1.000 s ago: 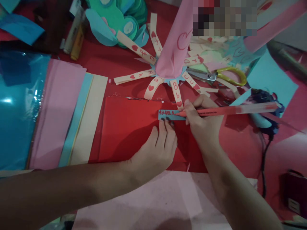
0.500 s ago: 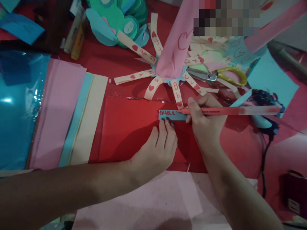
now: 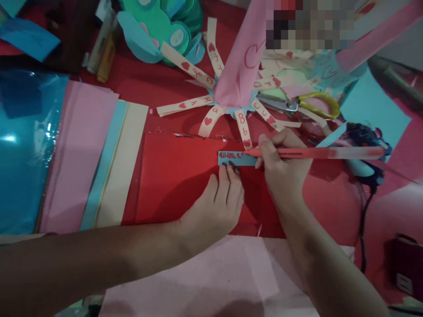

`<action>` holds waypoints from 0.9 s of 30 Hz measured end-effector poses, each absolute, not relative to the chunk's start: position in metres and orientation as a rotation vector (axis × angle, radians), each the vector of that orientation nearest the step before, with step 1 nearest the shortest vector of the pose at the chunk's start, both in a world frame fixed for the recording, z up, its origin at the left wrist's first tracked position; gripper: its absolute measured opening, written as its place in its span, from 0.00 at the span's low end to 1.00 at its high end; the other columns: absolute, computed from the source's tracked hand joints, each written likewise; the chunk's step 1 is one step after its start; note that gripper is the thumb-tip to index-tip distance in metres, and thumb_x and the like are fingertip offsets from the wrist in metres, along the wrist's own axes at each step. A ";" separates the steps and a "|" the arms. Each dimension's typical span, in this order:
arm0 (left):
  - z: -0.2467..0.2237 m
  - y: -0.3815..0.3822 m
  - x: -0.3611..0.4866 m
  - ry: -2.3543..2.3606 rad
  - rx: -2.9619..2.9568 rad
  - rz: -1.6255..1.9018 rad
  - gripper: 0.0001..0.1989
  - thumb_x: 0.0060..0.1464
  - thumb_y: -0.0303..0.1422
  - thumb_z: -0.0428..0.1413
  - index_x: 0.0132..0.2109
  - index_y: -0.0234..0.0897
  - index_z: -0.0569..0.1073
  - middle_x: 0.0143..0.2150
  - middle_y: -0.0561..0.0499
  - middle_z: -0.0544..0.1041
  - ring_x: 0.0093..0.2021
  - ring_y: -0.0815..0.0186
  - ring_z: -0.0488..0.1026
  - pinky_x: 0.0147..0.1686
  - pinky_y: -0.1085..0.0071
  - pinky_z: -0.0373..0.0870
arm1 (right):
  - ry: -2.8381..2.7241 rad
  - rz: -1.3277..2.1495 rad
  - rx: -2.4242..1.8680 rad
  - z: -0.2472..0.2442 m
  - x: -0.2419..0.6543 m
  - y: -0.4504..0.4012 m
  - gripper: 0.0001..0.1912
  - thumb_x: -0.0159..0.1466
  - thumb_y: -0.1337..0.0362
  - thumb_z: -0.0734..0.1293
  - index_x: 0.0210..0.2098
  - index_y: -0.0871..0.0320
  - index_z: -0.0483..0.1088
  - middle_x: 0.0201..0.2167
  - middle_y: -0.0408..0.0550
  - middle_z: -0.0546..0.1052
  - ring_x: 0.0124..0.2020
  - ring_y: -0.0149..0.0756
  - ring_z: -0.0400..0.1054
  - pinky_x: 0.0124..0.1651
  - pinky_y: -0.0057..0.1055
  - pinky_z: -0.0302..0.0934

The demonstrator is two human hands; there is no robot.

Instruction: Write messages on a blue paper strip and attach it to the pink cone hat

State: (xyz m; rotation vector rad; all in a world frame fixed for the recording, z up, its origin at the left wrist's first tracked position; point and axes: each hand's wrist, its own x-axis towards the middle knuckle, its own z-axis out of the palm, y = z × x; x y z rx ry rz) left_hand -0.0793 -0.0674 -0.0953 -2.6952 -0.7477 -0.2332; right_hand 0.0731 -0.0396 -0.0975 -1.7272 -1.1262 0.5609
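Observation:
A small blue paper strip [image 3: 247,159] with red handwritten characters lies on a red sheet [image 3: 175,176]. My left hand [image 3: 220,200] rests on the sheet, its fingertips pressing the strip's lower edge, fingers lying flat and holding nothing. My right hand [image 3: 284,163] is closed round a red pen [image 3: 307,153], whose tip touches the strip just right of the writing. Behind the sheet stands a pink paper cone [image 3: 239,66] with a heart drawn on it, ringed by cream strips bearing letters and hearts.
Yellow-handled scissors [image 3: 319,105] lie right of the cone. Pink, blue and cream papers [image 3: 79,154] are stacked at left beside a blue plastic packet [image 3: 26,167]. Markers [image 3: 107,57] lie at the upper left. A dark cable [image 3: 363,229] runs down the right side.
A small red stroke has been added at the right end of the writing. The pen has shifted slightly and its far end has moved a little left. My left hand has stayed put.

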 end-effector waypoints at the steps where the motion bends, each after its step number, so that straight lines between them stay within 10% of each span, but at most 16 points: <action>1: -0.095 -0.067 -0.079 -0.749 -2.693 -0.232 0.20 0.57 0.33 0.50 0.50 0.20 0.70 0.48 0.36 0.75 0.48 0.54 0.73 0.43 0.66 0.71 | -1.128 0.559 -1.729 -0.097 0.073 -0.039 0.16 0.59 0.66 0.64 0.18 0.55 0.55 0.10 0.33 0.60 0.12 0.25 0.56 0.19 0.26 0.52; 27: -0.094 -0.068 -0.080 -0.750 -2.697 -0.235 0.20 0.56 0.32 0.49 0.50 0.20 0.70 0.48 0.36 0.75 0.48 0.55 0.73 0.43 0.67 0.72 | -1.172 0.477 -1.768 -0.097 0.073 -0.040 0.17 0.58 0.69 0.63 0.16 0.56 0.55 0.12 0.34 0.59 0.14 0.23 0.54 0.20 0.26 0.51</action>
